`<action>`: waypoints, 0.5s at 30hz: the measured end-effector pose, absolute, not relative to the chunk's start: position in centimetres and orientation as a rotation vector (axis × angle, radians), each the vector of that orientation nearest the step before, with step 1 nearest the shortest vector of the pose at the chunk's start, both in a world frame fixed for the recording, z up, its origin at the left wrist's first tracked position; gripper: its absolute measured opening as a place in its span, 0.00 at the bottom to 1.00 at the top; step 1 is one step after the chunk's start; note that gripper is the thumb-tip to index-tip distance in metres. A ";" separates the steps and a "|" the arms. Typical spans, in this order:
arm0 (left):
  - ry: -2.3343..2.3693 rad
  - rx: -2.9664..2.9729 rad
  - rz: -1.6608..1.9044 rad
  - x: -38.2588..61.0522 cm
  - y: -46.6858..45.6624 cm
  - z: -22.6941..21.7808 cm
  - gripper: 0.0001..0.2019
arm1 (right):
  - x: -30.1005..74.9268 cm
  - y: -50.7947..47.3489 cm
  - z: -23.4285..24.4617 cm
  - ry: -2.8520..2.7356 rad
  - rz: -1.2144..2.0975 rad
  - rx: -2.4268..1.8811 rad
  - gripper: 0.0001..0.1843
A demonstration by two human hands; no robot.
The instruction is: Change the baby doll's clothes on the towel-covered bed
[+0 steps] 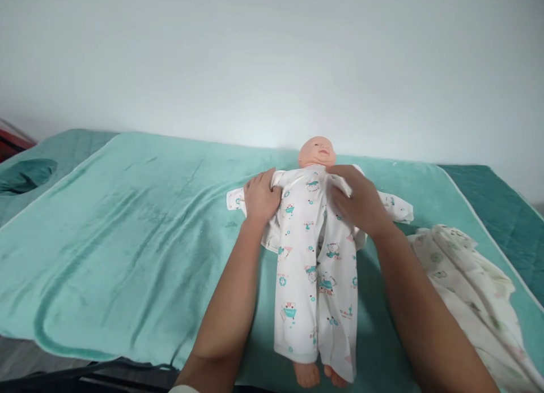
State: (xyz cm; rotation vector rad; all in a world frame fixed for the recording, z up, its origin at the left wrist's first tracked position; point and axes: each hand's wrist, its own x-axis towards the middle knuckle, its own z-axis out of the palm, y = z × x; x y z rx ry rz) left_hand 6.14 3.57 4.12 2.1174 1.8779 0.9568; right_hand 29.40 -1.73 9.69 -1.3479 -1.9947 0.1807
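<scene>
A baby doll lies on its back, its head toward the wall and its bare feet toward me. It has on a white long-sleeved top and white trousers, both printed with small teal pictures; the trousers reach up to the chest. On the left, my left hand is closed with curled fingers on the top by the doll's arm, thumb against the trousers' side. My right hand, slightly blurred, has its fingers closed on the trousers' upper edge at the chest, below the chin.
A teal plush blanket with wrinkles lies over a darker green quilted cover. To the right rests a crumpled white cloth with pale green prints. A white wall stands behind. Something red shows at the far left.
</scene>
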 end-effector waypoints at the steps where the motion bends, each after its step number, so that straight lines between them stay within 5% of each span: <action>1: 1.912 2.079 0.982 6.2 3.7 4.0 0.23 | 27.6 -1.3 10.4 -2.082 0.204 -1.323 0.20; 15: 2.123 1.877 0.805 5.8 4.6 4.0 0.14 | 15.7 6.5 10.5 -2.770 0.079 -1.892 0.15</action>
